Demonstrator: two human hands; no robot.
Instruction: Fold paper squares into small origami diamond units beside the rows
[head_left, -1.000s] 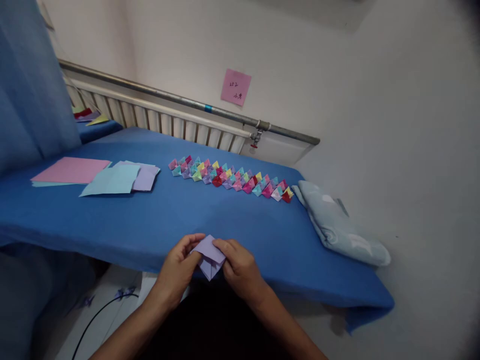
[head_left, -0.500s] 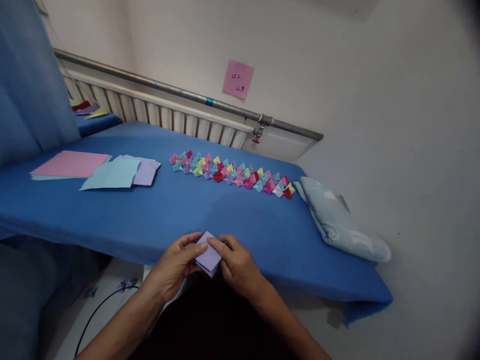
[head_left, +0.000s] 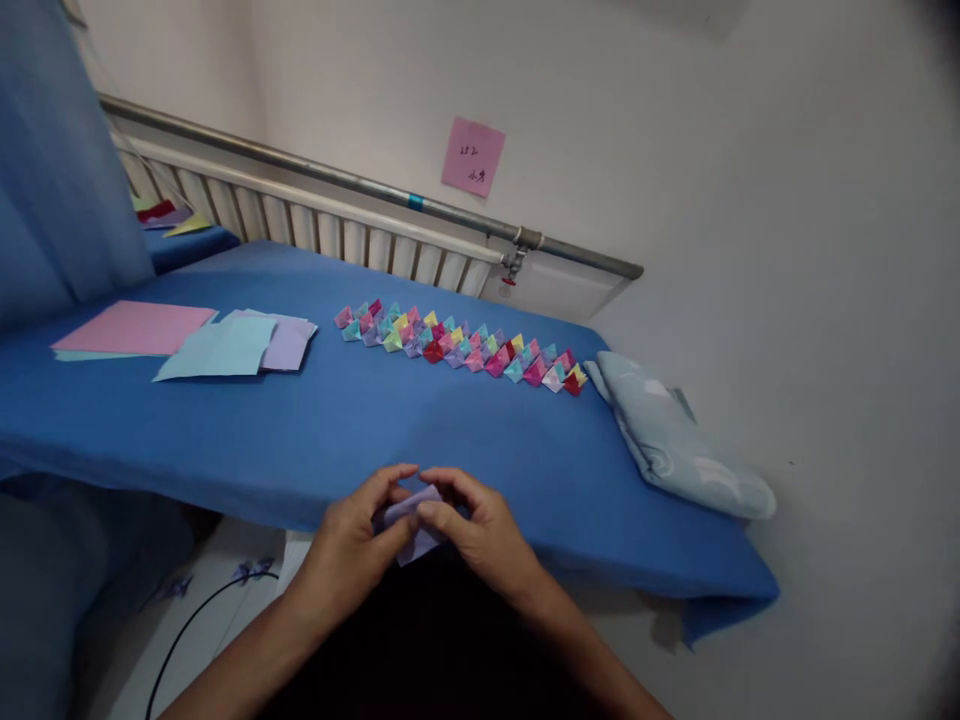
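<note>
A folded piece of lavender paper (head_left: 420, 543) is held between my two hands at the front edge of the blue-covered table. My left hand (head_left: 364, 530) grips its left side, thumb on the near face and fingers behind. On the right side, my right hand (head_left: 480, 525) pinches it, the thumb tip close to the left thumb. The fingers partly hide the paper, so its exact fold cannot be made out. Farther back on the blue cloth (head_left: 300, 430) lie rows of small folded paper pieces (head_left: 457, 345) in pink, red, teal, yellow and lavender.
Pink sheets (head_left: 135, 328), light-blue paper (head_left: 221, 348) and lavender sheets (head_left: 289, 343) lie at the left. A rolled pale-blue blanket (head_left: 682, 440) rests at the right end. Behind stand a radiator (head_left: 337, 237) and a metal pipe (head_left: 300, 165). A blue curtain (head_left: 64, 170) hangs at left.
The lavender paper has turned from a flat diamond facing up to a tilted, narrower shape. Both hands have rolled around it, their fingers now arched above its far side.
</note>
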